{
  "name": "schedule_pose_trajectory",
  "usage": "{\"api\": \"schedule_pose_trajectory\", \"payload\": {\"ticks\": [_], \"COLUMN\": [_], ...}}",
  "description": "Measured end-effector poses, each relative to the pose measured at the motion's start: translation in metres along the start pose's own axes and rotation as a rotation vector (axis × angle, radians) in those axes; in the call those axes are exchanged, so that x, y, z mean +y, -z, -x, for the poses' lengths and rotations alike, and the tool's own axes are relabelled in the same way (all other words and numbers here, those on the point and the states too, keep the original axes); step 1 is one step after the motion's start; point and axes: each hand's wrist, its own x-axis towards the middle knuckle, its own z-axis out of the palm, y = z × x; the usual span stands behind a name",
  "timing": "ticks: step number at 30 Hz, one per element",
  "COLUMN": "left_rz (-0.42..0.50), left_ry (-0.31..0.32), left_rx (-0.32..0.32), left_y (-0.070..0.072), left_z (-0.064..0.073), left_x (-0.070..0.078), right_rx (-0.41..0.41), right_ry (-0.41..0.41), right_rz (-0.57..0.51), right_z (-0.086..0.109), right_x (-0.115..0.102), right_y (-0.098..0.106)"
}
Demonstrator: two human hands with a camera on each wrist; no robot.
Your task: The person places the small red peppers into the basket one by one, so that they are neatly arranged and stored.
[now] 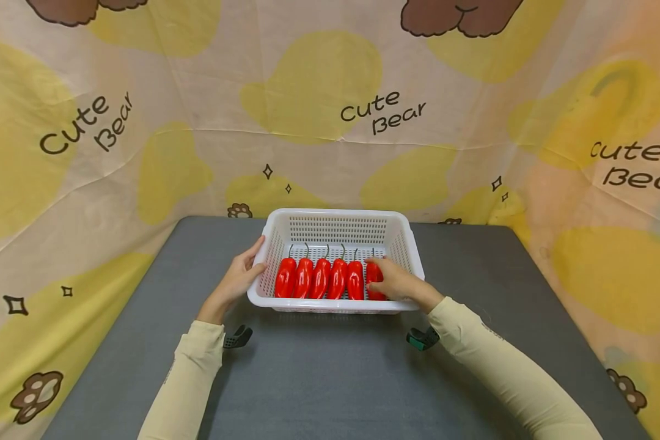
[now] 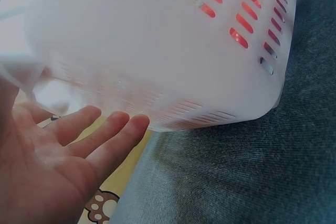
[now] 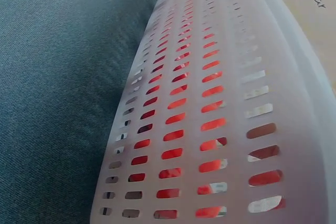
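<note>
Several glossy red peppers [image 1: 320,278] with thin green stems lie side by side in a white plastic basket [image 1: 335,304]. My left hand [image 1: 236,282] holds the basket by its left rim, the thumb over the edge and the fingers along the outer wall; the left wrist view shows those fingers [image 2: 113,140] nearly straight against it. Reaching in over the front right corner, my right hand [image 1: 400,282] grips the rightmost red pepper [image 1: 373,275] between thumb and fingers. The right wrist view shows only the basket's slotted wall [image 3: 236,129], with red behind the slots.
The basket stands on a grey cloth-covered table [image 1: 330,379], towards its far edge. A printed curtain [image 1: 319,165] with bear drawings and lettering hangs behind and at both sides. Dark wrist devices [image 1: 422,338] sit near both cuffs.
</note>
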Motion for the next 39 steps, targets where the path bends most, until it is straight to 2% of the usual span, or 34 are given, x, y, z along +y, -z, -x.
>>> {"api": "schedule_pose_trajectory", "payload": {"ticks": [10,18,28,34,39], "left_rz": [-0.004,0.012,0.005,0.005,0.004], "left_ry": [0.011,0.032,0.027,0.034,0.036], "left_rx": [0.000,0.006,0.006,0.006,0.006], "left_y": [0.000,0.000,0.001,0.001,0.002], "left_z": [0.001,0.002,0.003,0.002,0.002], "left_x": [0.001,0.003,0.004,0.003,0.003], "right_rx": [0.010,0.062,0.097,0.113,0.140], "right_ry": [0.012,0.033,0.059,0.026,0.033], "right_rz": [-0.042,-0.057,-0.140,-0.174,-0.192], "right_z": [0.002,0.004,0.008,0.012,0.013], "right_x": [-0.004,-0.005,-0.004,-0.003,0.000], "right_y": [0.008,0.012,0.019,0.022,0.024]}}
